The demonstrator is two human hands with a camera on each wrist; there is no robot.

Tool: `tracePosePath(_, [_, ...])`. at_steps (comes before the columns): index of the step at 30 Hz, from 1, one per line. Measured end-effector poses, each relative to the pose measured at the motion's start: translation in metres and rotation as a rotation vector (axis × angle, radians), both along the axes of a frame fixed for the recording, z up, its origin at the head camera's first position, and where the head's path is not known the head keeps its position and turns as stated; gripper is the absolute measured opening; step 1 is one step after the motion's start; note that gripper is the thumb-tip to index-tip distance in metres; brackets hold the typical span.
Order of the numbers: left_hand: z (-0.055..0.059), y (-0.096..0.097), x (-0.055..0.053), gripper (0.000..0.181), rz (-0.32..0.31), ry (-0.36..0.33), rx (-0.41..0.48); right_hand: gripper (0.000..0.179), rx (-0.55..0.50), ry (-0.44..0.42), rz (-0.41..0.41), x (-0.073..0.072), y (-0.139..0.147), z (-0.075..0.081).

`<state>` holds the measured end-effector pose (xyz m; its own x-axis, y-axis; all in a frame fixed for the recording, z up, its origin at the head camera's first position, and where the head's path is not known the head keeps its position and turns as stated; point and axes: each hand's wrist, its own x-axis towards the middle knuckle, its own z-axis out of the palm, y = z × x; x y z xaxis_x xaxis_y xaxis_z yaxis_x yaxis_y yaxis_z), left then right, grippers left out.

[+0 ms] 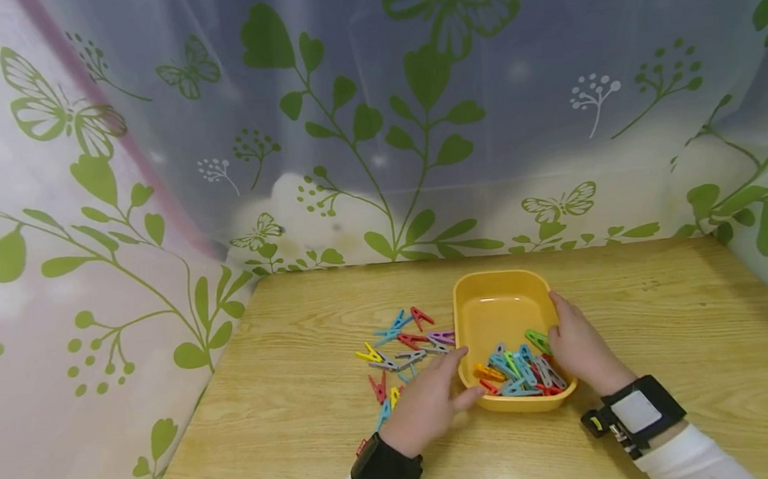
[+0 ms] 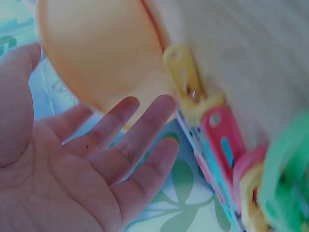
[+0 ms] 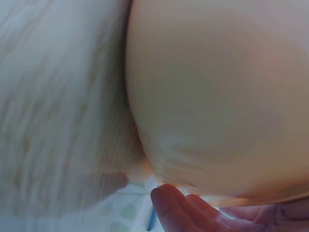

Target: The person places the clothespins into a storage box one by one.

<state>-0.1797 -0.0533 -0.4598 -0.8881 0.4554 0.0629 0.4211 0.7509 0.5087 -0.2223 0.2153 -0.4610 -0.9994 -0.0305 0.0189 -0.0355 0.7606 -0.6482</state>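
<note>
A yellow plastic basin (image 1: 498, 313) stands on the wooden table in the head view, with several colourful clothespins (image 1: 519, 368) heaped at its near end. My right hand (image 1: 585, 351) holds the basin's right rim, thumb at the inner side and fingers along the outer wall. In the right wrist view, fingertips (image 3: 166, 203) lie by the basin's outer wall (image 3: 207, 106). My left hand (image 1: 427, 401) is at the basin's near left corner, fingers spread. The left wrist view shows its palm with loosely extended fingers (image 2: 128, 150) close to the wall; contact is unclear.
Loose clothespins (image 1: 412, 339) in several colours lie on the table (image 1: 301, 396) left of the basin, some beside and partly behind my left hand. A patterned curtain (image 1: 361, 121) with green leaves and butterflies hangs along the table's back and sides.
</note>
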Motion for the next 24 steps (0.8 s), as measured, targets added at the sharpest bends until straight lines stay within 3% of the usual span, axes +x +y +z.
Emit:
tracePosePath(5, [0.011,-0.014,-0.007,0.061,0.01,-0.012,0.034,0.061,0.0,0.002,-0.005,0.0,0.0,0.0])
tracePosePath(10, [0.02,-0.04,-0.021,0.051,0.074,-0.011,0.104,0.061,0.001,0.01,-0.006,0.0,0.001,0.0])
tracePosePath(13, [0.022,-0.061,-0.031,0.037,0.125,0.028,0.105,0.06,0.005,0.018,-0.004,0.0,0.0,0.001])
tracePosePath(18, [0.016,-0.094,-0.046,0.017,0.24,0.098,0.024,0.059,0.01,0.036,-0.009,0.002,-0.002,0.001])
tracePosePath(24, [0.002,-0.12,-0.058,0.017,0.298,0.082,-0.043,0.057,0.037,0.052,-0.021,0.004,-0.004,-0.001])
